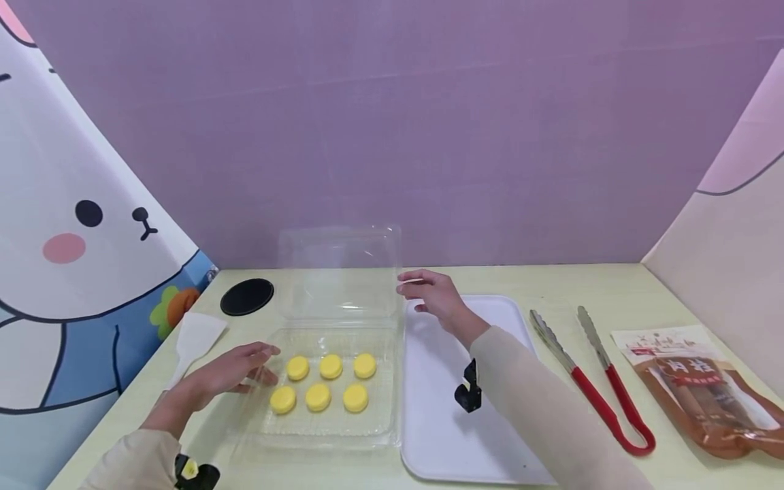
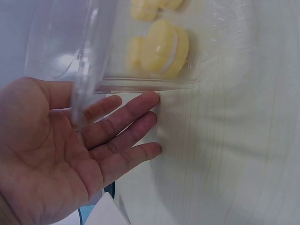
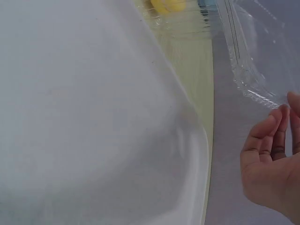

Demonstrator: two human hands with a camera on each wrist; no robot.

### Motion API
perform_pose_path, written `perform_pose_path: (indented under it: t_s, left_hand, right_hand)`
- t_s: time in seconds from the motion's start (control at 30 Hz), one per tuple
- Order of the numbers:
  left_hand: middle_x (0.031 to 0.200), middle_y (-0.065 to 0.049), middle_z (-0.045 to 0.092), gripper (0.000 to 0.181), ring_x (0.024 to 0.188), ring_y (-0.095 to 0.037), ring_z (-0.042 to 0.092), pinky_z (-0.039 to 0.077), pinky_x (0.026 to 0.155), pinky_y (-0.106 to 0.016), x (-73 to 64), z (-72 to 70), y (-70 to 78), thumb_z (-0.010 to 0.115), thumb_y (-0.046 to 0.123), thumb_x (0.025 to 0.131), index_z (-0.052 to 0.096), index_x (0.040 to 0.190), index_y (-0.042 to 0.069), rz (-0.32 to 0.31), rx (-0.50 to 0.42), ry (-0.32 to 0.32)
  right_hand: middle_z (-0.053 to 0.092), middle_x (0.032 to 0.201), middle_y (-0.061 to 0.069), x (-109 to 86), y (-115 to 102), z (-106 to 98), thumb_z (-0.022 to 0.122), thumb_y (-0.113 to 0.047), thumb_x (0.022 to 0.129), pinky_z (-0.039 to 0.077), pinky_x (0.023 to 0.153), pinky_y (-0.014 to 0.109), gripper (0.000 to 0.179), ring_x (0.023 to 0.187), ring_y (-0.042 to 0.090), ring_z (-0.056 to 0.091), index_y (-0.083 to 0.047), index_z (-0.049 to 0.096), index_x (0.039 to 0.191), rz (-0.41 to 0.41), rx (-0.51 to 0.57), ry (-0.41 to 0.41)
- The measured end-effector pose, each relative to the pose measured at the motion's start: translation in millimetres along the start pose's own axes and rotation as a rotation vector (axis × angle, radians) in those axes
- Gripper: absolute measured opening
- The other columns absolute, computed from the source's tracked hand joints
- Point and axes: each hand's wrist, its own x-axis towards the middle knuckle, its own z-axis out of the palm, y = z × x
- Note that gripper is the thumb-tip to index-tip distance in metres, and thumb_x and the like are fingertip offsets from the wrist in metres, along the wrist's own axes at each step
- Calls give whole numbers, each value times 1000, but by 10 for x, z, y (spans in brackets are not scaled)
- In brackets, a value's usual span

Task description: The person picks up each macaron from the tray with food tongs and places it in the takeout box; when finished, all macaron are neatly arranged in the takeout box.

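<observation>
A clear plastic clamshell box (image 1: 386, 425) lies on the table with its lid (image 1: 343, 272) raised at the back. Several yellow macarons (image 1: 318, 397) sit in two rows in its base; one macaron (image 2: 159, 47) shows a pale filling in the left wrist view. At the box's left side is my left hand (image 1: 229, 371), palm facing the box, fingers (image 2: 124, 119) loosely extended and gripping nothing. My right hand (image 1: 435, 296) reaches over the tray to the lid's right edge. There, in the right wrist view, its thumb and fingertips pinch the lid's corner.
A white tray (image 1: 441, 435) lies right of the box, then red-handled tongs (image 1: 603, 395) and a brown food packet (image 1: 704, 388). On the left are a white spatula (image 1: 199, 333) and a black disc (image 1: 247, 297). A purple backdrop (image 1: 490, 136) rises behind the table.
</observation>
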Motion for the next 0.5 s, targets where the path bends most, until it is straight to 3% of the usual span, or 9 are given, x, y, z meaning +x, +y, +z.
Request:
perform_pose_path:
  t_s: [0.17,0.5]
  left_hand:
    - [112,-15,71,49,115,-35,62,49,99,-58,0,0,-13,32,25,112,40,145,-10,0,-5,1]
    - [113,-16,71,49,118,-37,60,47,99,-60,14,-2,-13,32,24,112,39,145,-10,-1,-11,-1]
  right_hand:
    - [72,111,5,-52,-32,-11,74,-11,93,51,95,51,27,112,31,64,-8,70,119,-57,-17,-30]
    - [73,100,4,-204,-86,-58,76,-9,91,54,80,37,17,92,17,66,-7,71,107,-151,-139,-97]
